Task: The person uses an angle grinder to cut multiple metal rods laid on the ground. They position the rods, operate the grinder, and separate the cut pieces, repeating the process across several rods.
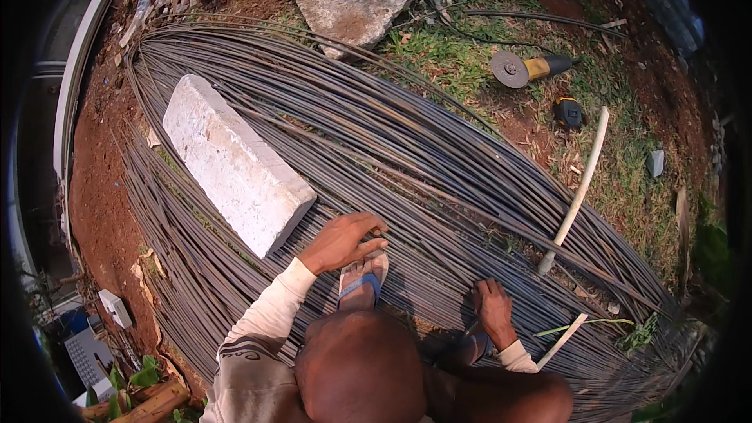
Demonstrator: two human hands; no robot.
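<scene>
Long thin steel rods (pixel 439 164), dark and lightly rusted, lie in a wide loose bundle across the ground under both my hands. My left hand (pixel 345 241) is low over the rods, just past my sandalled left foot (pixel 363 280). Its fingers are bent and the thumb stands apart, with nothing visible between them. Farther right, my right hand (pixel 493 312) is down at the rods beside my other foot, its fingers curled onto a rod; their tips are partly hidden. A whitish concrete block (pixel 235 164) lies across the rods ahead of my left hand.
An angle grinder (pixel 529 69) and a tape measure (pixel 568 112) lie on grass beyond the bundle. One pale stick (pixel 580 188) leans over the rods; a shorter stick (pixel 562 341) is near my right wrist. A broken concrete slab (pixel 352 0) lies at the far side.
</scene>
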